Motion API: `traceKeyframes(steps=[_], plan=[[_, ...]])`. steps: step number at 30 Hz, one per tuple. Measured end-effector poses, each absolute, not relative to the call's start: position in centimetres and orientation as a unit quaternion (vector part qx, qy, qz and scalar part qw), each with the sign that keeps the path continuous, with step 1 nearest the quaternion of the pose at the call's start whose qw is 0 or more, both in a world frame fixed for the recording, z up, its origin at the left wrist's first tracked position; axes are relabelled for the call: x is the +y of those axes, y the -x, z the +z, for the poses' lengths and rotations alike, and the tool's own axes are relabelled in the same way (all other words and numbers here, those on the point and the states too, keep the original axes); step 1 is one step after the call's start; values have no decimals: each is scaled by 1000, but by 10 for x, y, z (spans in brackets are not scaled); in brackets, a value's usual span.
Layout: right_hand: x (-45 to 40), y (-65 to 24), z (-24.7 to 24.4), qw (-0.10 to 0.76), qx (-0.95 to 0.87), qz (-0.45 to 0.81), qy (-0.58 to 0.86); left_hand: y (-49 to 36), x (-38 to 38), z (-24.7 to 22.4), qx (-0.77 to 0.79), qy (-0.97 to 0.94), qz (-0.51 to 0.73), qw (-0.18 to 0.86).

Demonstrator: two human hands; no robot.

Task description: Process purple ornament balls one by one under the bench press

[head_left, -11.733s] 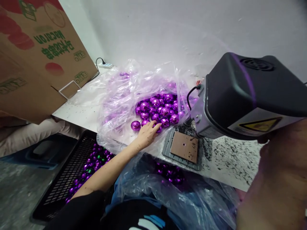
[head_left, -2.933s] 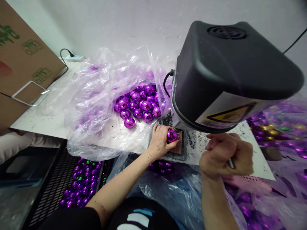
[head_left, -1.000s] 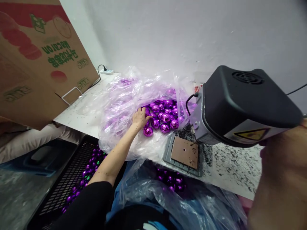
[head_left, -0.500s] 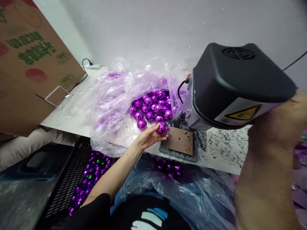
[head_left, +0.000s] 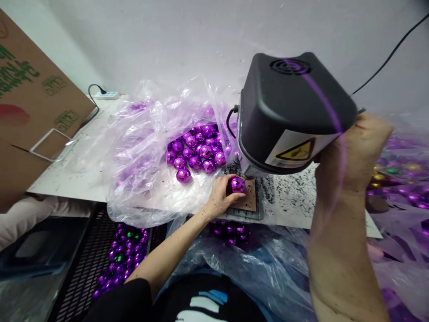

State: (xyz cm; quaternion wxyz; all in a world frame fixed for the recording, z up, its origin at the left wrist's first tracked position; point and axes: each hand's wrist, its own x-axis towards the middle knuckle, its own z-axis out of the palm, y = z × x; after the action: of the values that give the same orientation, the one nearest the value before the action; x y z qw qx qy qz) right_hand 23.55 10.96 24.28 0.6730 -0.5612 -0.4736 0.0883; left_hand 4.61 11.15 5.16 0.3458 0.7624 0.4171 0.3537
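My left hand (head_left: 223, 194) pinches a shiny purple faceted ball (head_left: 237, 184) between thumb and fingers. The ball rests on or just above a brown square board (head_left: 250, 203), below the head of a black bench drill press (head_left: 295, 107). The drill's tip is close to the ball; whether they touch is unclear. My right hand (head_left: 372, 134) is raised at the right side of the drill press, closed around its handle, whose dark end shows beside the hand. The housing hides most of its fingers. Several loose purple balls (head_left: 195, 162) lie left of the board.
A clear plastic bag (head_left: 134, 147) spreads over the white table (head_left: 80, 179). Dark shavings (head_left: 291, 192) litter the right side. At the left stand a cardboard box (head_left: 40, 116) and a power strip (head_left: 107, 95). Below is a black crate (head_left: 83, 259) containing purple balls.
My left hand has carried the purple ball rightward from the table onto or just over the board, under the drill press. My right hand remains by the handle. The view has shifted right.
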Motion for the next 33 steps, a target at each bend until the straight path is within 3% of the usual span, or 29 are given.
traceKeyframes(steps=[7, 17, 24, 33], plan=[[110, -238, 243, 662, -481, 85, 569, -52, 107, 57, 396, -830, 323, 225], [107, -234, 245, 667, -501, 48, 550, -62, 103, 53, 396, -833, 295, 249], [73, -222, 204, 661, -529, -165, 506, -63, 101, 53, 398, -833, 296, 244], [53, -219, 161, 667, -528, -148, 504, -63, 99, 54, 405, -829, 299, 242]])
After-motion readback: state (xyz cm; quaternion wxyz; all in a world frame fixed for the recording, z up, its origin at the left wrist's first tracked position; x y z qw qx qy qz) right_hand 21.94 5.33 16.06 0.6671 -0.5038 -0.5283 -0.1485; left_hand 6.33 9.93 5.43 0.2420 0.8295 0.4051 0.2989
